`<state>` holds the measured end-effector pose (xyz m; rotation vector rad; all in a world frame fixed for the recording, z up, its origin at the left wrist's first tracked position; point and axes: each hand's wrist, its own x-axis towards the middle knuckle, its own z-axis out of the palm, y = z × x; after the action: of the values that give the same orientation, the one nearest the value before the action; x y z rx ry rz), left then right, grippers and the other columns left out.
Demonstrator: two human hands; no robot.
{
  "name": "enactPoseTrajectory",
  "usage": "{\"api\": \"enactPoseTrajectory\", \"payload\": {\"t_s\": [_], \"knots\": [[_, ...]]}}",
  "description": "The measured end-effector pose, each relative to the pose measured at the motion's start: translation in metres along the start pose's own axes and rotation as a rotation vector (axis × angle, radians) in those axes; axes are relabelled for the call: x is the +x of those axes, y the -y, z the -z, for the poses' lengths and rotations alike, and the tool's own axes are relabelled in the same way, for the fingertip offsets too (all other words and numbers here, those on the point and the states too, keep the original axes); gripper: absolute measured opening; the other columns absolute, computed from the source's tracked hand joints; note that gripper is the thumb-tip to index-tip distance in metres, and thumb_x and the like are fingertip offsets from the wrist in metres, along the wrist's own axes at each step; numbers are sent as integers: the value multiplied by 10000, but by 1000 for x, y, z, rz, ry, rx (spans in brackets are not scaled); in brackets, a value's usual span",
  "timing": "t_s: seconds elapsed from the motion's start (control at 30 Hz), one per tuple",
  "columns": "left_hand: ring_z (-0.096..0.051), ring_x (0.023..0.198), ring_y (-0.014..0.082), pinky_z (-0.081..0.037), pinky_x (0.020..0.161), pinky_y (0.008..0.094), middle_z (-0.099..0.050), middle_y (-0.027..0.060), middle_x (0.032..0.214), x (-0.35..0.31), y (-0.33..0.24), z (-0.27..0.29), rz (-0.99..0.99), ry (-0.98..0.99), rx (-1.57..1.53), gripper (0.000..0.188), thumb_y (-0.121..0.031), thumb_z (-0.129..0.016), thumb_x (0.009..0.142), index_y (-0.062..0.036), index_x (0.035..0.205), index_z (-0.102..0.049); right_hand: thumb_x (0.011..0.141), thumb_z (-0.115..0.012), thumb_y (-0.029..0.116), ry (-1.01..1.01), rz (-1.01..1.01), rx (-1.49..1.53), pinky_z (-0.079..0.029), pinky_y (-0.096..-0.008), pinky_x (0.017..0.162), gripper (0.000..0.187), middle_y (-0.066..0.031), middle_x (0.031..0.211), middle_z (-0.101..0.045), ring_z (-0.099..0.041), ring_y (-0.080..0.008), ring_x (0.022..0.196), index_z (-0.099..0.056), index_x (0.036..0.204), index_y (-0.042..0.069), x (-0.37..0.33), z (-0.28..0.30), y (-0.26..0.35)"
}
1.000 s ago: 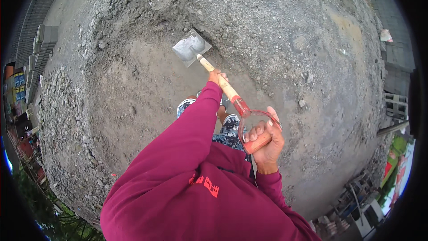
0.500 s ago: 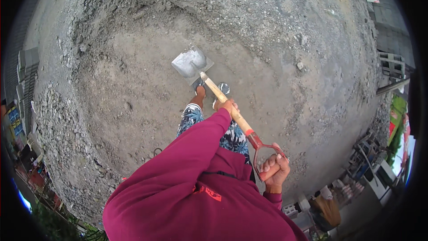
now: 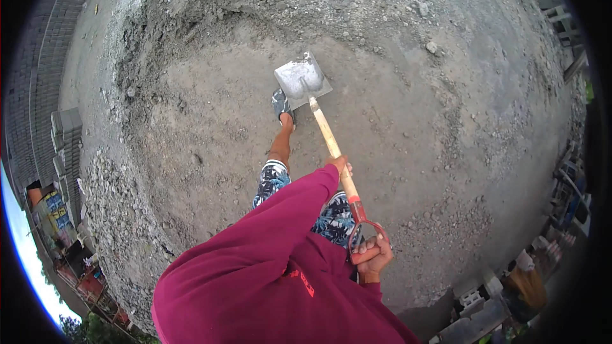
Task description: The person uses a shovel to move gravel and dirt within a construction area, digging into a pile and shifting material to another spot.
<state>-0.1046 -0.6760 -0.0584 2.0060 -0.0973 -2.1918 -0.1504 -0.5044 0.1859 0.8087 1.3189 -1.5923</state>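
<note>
Plainly, we hold one shovel (image 3: 326,132) with both hands, its grey blade (image 3: 299,81) at twelve o'clock.
Our left grip (image 3: 340,164) wraps the pale wooden shaft (image 3: 347,185) near the middle of our view; our right grip (image 3: 375,258) is curled round the red handle's crossbar (image 3: 363,257), toward five o'clock. Just beside the blade, at eleven o'clock, we see our dark shoe (image 3: 280,103), though we cannot tell whether the two touch. Rough gravel (image 3: 191,9) banks up from ten to one o'clock, and stacked grey blocks (image 3: 67,130) stand well apart at nine.
</note>
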Motion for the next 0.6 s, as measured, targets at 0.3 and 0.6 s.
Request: {"api": "enactPoseTrajectory", "payload": {"t_s": [0.3, 0.6], "knots": [[-586, 499, 218, -539, 452, 374, -584, 117, 676, 14, 29, -23, -107, 2, 70, 219, -173, -606, 801, 2, 900, -518, 825, -542, 275, 4, -138, 267, -427, -357, 454, 288, -21, 522, -432, -464, -188, 447, -428, 611, 120, 122, 3, -32], [-563, 466, 207, -502, 406, 377, -577, 110, 639, -13, 45, -18, -15, -159, 172, 160, -142, -586, 829, 8, 837, -530, 799, -532, 253, 21, -168, 279, -426, -365, 456, 228, -29, 533, -451, -456, -186, 455, -473, 658, 85, 101, 25, -36]]}}
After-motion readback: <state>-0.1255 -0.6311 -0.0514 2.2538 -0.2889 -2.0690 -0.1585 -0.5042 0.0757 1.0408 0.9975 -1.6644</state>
